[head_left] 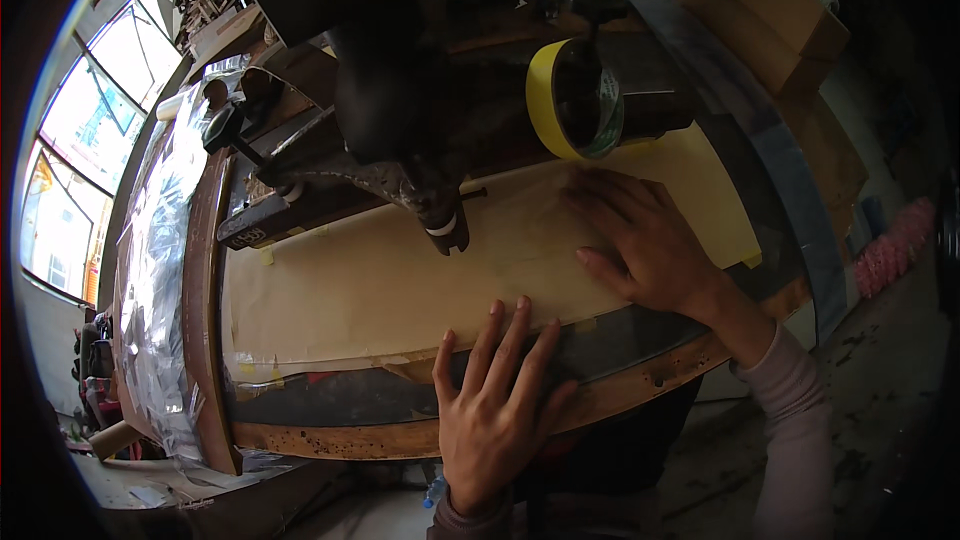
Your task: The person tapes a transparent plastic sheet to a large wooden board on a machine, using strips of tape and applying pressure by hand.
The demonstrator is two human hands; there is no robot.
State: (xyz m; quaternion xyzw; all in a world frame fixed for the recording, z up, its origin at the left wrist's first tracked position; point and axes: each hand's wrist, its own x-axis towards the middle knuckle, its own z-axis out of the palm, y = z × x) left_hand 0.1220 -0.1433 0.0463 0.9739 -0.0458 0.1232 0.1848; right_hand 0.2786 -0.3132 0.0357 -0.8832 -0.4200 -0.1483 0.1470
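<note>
A long cream-coloured sheet, seemingly paper, lies along the dark work surface, with a paler yellow part at its right end. My left hand rests at the sheet's near edge, palm down, fingers spread with the tips on it. Farther right, my right hand lies on the sheet, fingers stretched out and a little blurred. Just beyond it, a roll of yellow tape stands on edge by the sheet's far side. A dark machine head reaches down over the middle of the sheet, left of my right hand.
A wooden strip edges the table in front. Clear plastic sheeting covers the left side beside a brown board. At the back right stands a cardboard box. A pink fluffy bundle sits at the far right.
</note>
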